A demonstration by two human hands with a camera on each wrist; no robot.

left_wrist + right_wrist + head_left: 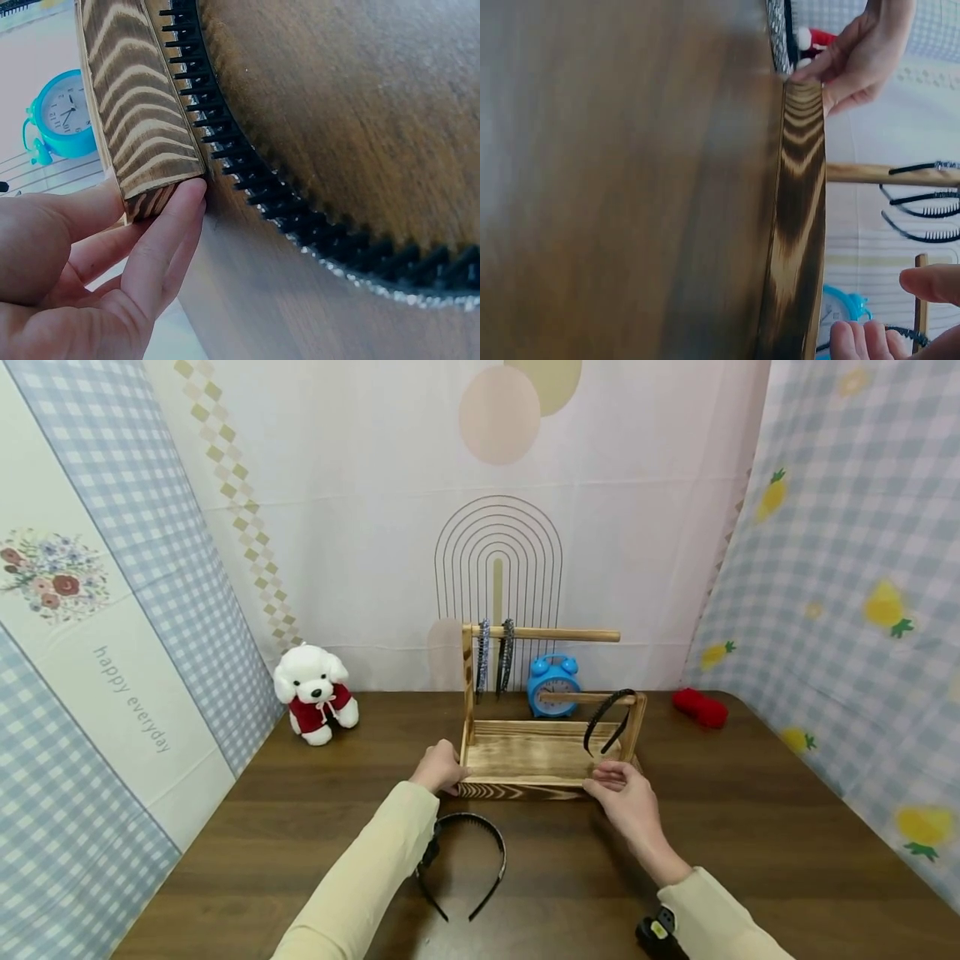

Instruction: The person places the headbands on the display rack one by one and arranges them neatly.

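Note:
A wooden rack (532, 791) with a shallow tray and two bars stands on the table. My left hand (438, 767) grips the tray's front left corner, thumb on one side and fingers on the other, as the left wrist view shows. At the tray's front right, my right hand (626, 797) hovers by the edge, its thumb and fingers apart with nothing between them in the right wrist view. Patterned headbands (506, 656) hang on the upper bar, and a black headband (592, 727) hangs on the lower one. A toothed headband (501, 852) lies in front of the rack, partly hidden by my left sleeve.
Behind the rack stands a blue alarm clock (553, 685). A white plush dog (313, 693) in red sits at the back left, and a red bundle (701, 707) lies at the back right. Printed cloths (352, 527) hang around the wooden table (247, 860).

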